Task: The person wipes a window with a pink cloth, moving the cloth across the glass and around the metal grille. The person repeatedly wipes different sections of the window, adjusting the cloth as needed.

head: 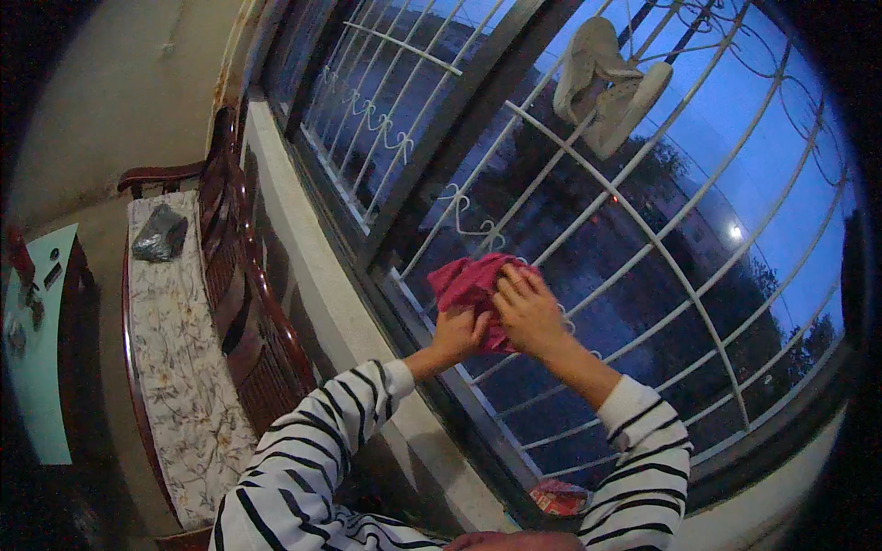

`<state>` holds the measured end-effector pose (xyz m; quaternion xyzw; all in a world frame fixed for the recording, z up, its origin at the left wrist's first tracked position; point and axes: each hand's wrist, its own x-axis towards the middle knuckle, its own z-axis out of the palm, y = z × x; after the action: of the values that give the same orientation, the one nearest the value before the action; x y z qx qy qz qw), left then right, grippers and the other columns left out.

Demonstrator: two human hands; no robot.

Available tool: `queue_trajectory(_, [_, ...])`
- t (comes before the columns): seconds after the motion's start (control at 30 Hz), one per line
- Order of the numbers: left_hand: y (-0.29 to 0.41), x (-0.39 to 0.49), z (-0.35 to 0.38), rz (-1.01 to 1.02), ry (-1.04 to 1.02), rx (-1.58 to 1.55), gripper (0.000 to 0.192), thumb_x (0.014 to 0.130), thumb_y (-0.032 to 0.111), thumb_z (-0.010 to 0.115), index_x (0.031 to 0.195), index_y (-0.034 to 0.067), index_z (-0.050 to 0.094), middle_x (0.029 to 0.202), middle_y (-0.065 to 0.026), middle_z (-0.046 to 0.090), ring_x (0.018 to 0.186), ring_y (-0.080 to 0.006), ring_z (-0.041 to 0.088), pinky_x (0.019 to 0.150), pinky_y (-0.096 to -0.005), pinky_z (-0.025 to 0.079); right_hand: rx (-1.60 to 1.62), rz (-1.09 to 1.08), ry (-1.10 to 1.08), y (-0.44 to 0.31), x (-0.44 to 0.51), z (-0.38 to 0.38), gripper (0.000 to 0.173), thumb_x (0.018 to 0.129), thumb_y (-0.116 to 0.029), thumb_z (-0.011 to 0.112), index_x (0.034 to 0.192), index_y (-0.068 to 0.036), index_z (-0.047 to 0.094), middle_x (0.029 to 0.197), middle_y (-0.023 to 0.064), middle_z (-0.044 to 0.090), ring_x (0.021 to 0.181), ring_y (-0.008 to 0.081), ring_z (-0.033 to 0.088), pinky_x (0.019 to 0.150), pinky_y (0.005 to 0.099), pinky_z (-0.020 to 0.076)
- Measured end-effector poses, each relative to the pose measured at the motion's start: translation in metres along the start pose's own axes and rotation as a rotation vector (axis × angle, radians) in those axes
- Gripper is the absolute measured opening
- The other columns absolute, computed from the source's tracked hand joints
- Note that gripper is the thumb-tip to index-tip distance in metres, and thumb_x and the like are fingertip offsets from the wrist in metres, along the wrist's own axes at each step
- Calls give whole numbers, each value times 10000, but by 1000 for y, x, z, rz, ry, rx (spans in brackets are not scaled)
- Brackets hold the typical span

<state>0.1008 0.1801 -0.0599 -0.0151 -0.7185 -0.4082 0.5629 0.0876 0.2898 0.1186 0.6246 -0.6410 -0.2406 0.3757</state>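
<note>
A crumpled dark pink cloth point(460, 279) is bunched up in front of the white metal window bars point(613, 186). My left hand point(460, 334) grips its lower left side, thumb toward the right. Over the cloth's right side lies my right hand point(530, 310), fingers bent onto the fabric. Whether the cloth touches the bars behind it cannot be told. Higher up, a pair of pale shoes point(613, 82) is lodged against the grille.
A dark window frame point(413, 158) and a pale sill point(303, 220) run diagonally past me. On the left stands a carved wooden bench point(258, 275) with a floral cushion point(172, 386) and a black plastic bag point(160, 234). A red packet point(558, 497) sits low by the window; a pale green table point(41, 392) is farther left.
</note>
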Motion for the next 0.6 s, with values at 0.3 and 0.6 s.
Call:
queue_trajectory(0.3, [51,230,-24,261,359,106,530,905,316,597,1356,57,496,1468,-196,423,1325,-434,386,1121,-585,233,-318,299,278,127,87,-84,433,845,-268,600,1242,-97,631,1240,144,612,1314,348,453,1133,483,286])
queue_trajectory(0.6, [-73,152,-30,-1,409,-23,494,941,323,566,1364,76,501,1417,-211,466,1297,-429,422,1088,-529,289,-142,213,263,44,135,39,380,846,-270,593,1188,-134,685,1263,141,625,1354,326,432,1151,490,253])
